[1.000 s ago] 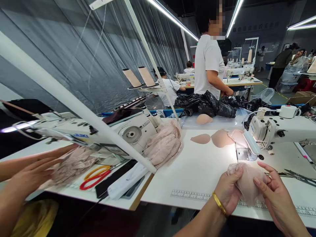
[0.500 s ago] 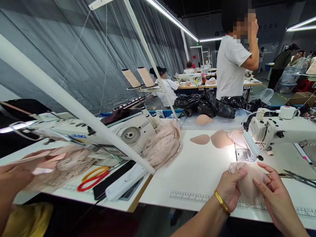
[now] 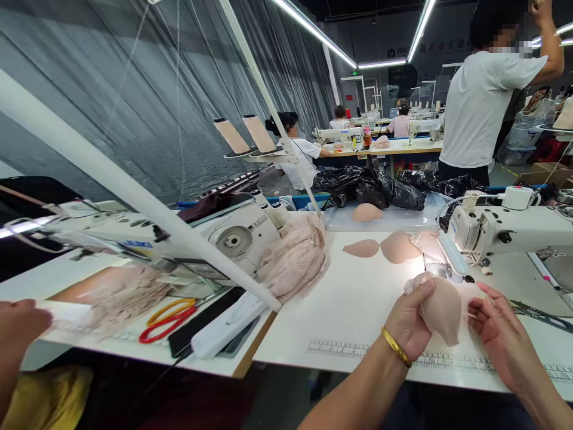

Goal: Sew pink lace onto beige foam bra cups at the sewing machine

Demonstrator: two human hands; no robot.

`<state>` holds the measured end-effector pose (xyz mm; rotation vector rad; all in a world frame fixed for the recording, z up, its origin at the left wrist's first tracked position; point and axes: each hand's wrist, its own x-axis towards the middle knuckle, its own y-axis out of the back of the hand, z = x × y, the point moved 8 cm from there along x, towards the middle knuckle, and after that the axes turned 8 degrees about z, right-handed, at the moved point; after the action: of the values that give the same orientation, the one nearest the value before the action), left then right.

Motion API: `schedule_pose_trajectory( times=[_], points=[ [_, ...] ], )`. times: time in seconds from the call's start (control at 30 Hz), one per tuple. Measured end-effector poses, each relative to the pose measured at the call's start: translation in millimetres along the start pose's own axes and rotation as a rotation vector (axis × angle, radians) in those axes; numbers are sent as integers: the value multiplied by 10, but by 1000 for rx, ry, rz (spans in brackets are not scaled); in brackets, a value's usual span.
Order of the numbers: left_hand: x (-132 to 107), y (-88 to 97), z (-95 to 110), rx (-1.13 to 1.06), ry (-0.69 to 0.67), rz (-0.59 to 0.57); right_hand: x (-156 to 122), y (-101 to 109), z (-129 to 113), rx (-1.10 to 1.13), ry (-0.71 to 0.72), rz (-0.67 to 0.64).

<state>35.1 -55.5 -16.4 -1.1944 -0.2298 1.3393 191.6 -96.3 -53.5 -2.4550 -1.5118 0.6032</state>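
Observation:
Between my two hands is a beige bra cup [image 3: 443, 310] with thin sheer fabric around it, held above the table edge. My left hand [image 3: 412, 319], with a gold bracelet at the wrist, pinches the cup's upper left side under the thumb. On the other side, my right hand [image 3: 499, 328] has its fingers closed on the sheer fabric [image 3: 472, 295] at the cup's right edge. Just behind sits the lit needle plate of a white sewing machine [image 3: 505, 230]. Flat beige cup pieces [image 3: 400, 246] and a smaller beige piece [image 3: 362, 248] lie beyond my left hand.
Black thread snips [image 3: 539, 313] lie right of my right hand. A printed ruler [image 3: 340, 348] runs along the table's front. At left stand a lace pile [image 3: 298, 257], another sewing machine [image 3: 237, 239], red-handled scissors [image 3: 168, 325] and a co-worker's hand [image 3: 22, 322].
The cup has turned so its smooth beige face shows, and my right hand has moved its grip to the sheer edge. A standing person has shifted right; the co-worker's fabric at left has moved.

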Motion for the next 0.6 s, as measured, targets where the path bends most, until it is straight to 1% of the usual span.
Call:
schedule_pose_trajectory(
  times=[0.1, 0.13, 0.17, 0.23, 0.27, 0.3, 0.33, 0.37, 0.4, 0.47, 0.5, 0.53, 0.57, 0.6],
  points=[
    [40, -49, 87, 6, -30, -7, -129, -236, 117, -119, -37, -226],
    [54, -61, 104, 11, -43, -11, -173, -291, 148, -163, -28, -271],
    [63, -64, 120, 12, -57, -10, -202, -318, 164, -203, -6, -292],
    [45, -54, 163, 28, -94, -14, -221, -309, 158, -270, 49, -313],
    [10, -53, 193, 53, -115, -32, -215, -278, 130, -304, 86, -325],
    [-45, -68, 228, 100, -138, -77, -201, -240, 82, -352, 137, -346],
    [-119, -106, 259, 178, -158, -155, -188, -208, 7, -428, 222, -385],
    [-211, -170, 274, 302, -171, -271, -177, -187, -90, -516, 337, -437],
    [-316, -251, 259, 475, -180, -421, -165, -177, -194, -601, 462, -493],
    [-528, -385, 134, 945, -224, -791, -110, -184, -383, -716, 681, -598],
    [-585, -409, 61, 1202, -291, -961, -60, -207, -461, -757, 776, -642],
    [-579, -416, 7, 1440, -394, -1091, -4, -246, -527, -813, 887, -677],
    [-512, -422, -28, 1643, -517, -1174, 47, -303, -566, -899, 1020, -710],
    [-396, -434, -48, 1805, -630, -1212, 96, -368, -576, -1012, 1173, -729]
  ],
)
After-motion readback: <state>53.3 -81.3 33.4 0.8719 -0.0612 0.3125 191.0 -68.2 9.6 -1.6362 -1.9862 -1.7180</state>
